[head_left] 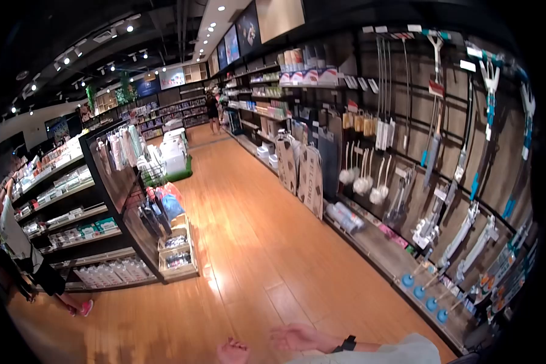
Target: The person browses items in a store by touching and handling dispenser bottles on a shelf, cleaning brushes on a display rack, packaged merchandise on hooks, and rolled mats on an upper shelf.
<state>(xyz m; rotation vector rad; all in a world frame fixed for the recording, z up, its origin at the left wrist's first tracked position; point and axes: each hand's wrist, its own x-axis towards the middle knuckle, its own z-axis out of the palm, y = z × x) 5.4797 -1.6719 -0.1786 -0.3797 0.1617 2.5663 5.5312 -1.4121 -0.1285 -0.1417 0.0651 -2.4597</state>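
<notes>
Orange-brown wood flooring [224, 182] spreads beneath the hands and runs well ahead of them as an aisle. To their right rises a dark wall display [367, 103] hung with long-handled mops and brushes; ahead and left stands a black shelf unit [118, 194] full of goods. Beside that unit, well left of the hands, a person [18, 233] raises an arm to a shelf. Patterned ironing boards [311, 182], one reading WELCOME, lean ahead and to the right of the hands.

Nearer things sit on either side: a pale crate [182, 272] of small packs lies ahead and left of the left hand [232, 350], and a row of blue plungers [418, 292] stands to the right of the right hand [297, 337]. Both are apart from the fingers.

From where I stand, the right hand is loosely spread, with nothing visible in it, its fingers toward the left hand, just beside it. The left has curled fingers; I cannot tell whether it encloses anything. Above the right hand's wrist is a black band [347, 344].
</notes>
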